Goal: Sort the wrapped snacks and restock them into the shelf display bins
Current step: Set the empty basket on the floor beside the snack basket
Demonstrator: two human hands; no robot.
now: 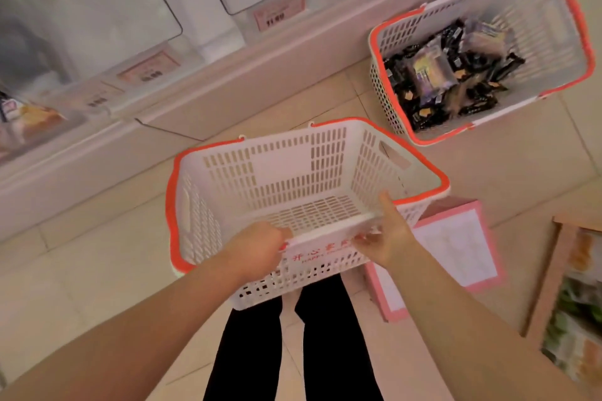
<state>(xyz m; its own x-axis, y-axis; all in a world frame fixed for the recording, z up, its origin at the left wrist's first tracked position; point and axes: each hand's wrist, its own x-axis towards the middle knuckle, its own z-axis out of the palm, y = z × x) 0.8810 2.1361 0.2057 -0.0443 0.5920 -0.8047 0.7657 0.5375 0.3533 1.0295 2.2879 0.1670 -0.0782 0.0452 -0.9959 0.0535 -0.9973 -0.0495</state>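
Two white slotted baskets with orange rims are in view. The wrapped snacks [449,75], too many and too jumbled to count, lie in a heap in the far basket [553,42], which sits on the tiled floor [97,270] at upper right, just beside the base of the shelf unit. Most wrappers are black; a few are clear with a pale filling. The snacks are well apart from both hands.

The near basket [293,172] holds nothing and is tilted, its opening facing the camera. The left hand [257,251] grips its near rim with the fingers curled over the edge. The right hand [387,234] grips the same rim, thumb raised inside and fingers curled under the edge.

Two clear shelf display bins [97,10] stand along the top, with three pink price tags [280,15] readable only as blur. One pink-edged box [456,254] lies on the floor by the right forearm.
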